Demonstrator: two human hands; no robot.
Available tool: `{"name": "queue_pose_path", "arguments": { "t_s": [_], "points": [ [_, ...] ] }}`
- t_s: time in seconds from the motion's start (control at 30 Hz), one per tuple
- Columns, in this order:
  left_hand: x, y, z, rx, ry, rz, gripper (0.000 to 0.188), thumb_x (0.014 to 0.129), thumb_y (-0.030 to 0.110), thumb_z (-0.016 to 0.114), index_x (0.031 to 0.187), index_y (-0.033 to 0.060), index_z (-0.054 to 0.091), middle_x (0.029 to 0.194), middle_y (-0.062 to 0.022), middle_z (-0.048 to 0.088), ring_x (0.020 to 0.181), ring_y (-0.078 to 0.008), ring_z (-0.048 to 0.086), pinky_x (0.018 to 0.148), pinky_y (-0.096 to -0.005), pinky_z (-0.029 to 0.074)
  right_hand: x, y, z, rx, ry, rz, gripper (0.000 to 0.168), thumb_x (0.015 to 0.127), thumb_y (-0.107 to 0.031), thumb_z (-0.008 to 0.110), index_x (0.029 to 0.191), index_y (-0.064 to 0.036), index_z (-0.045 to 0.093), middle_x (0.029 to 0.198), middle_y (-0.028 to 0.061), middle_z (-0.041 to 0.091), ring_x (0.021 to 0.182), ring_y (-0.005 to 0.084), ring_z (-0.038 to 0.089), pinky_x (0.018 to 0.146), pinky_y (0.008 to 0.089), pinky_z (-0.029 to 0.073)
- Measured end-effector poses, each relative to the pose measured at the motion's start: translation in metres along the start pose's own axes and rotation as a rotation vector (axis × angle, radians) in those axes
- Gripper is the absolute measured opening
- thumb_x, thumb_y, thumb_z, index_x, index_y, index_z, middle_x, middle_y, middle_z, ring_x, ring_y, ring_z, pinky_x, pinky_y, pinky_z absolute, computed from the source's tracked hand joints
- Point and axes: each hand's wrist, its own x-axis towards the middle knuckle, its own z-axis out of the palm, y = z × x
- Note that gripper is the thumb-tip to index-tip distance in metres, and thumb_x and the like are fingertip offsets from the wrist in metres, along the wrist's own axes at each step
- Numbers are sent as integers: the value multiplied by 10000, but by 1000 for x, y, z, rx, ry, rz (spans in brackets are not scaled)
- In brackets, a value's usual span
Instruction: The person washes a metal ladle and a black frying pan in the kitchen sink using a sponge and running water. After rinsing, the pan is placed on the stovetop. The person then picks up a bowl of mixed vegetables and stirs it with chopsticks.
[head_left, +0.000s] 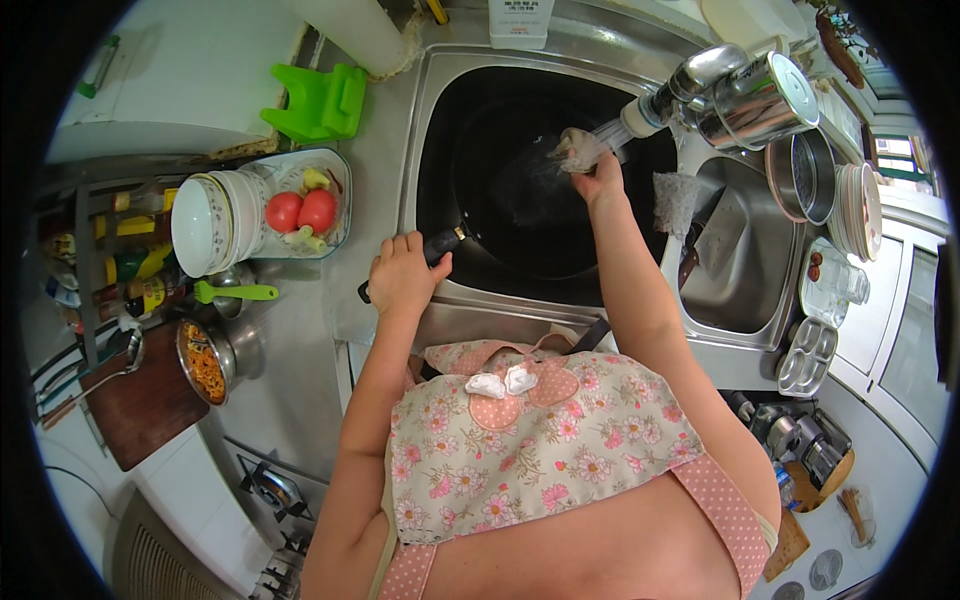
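Note:
A large black wok fills the left basin of the stainless steel sink. My left hand grips the wok's black handle at the basin's near left edge. Over the wok, my right hand holds a pale, crumpled cloth under the stream from the faucet. Water sprays off the cloth towards the wok's middle.
A grey scouring cloth hangs on the divider; a knife lies in the right basin. Left stand bowls, a dish with tomatoes and a metal bowl of food. Plates and a steel canister stand right.

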Motion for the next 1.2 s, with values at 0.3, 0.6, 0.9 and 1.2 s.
{"name": "queue_pose_path", "arguments": {
  "t_s": [0.3, 0.6, 0.9, 1.2],
  "points": [
    [1, 1, 1, 14, 4, 8, 461, 726, 480, 614, 965, 89, 571, 896, -41, 598, 895, -215, 550, 716, -347, 478, -26, -2, 8, -86, -14, 96, 305, 915, -159, 337, 1084, -11, 543, 1087, 148, 572, 992, 316, 548, 894, 489, 416],
    [1, 1, 1, 0, 15, 17, 460, 724, 483, 611, 960, 89, 572, 894, -37, 598, 898, -213, 548, 722, -347, 475, 5, -6, -10, -41, -136, 14, 254, 926, -144, 369, 1053, -44, 566, 1078, 130, 556, 936, 299, 554, 637, 319, 471],
    [2, 1, 5, -20, 140, 53, 424, 693, 472, 644, 860, 90, 566, 808, -42, 576, 824, -222, 542, 658, -356, 473, 13, 4, -10, -355, 165, -38, 153, 900, -202, 495, 947, -72, 560, 829, 47, 578, 663, 200, 542, 498, 299, 402],
    [-1, -2, 7, 2, 162, 47, 426, 680, 475, 649, 853, 96, 566, 799, -34, 576, 815, -208, 545, 656, -349, 476, -19, 4, 11, -730, 140, -166, 187, 831, -153, 568, 952, -21, 620, 822, 54, 611, 730, 191, 573, 651, 309, 464]
  ]
}}
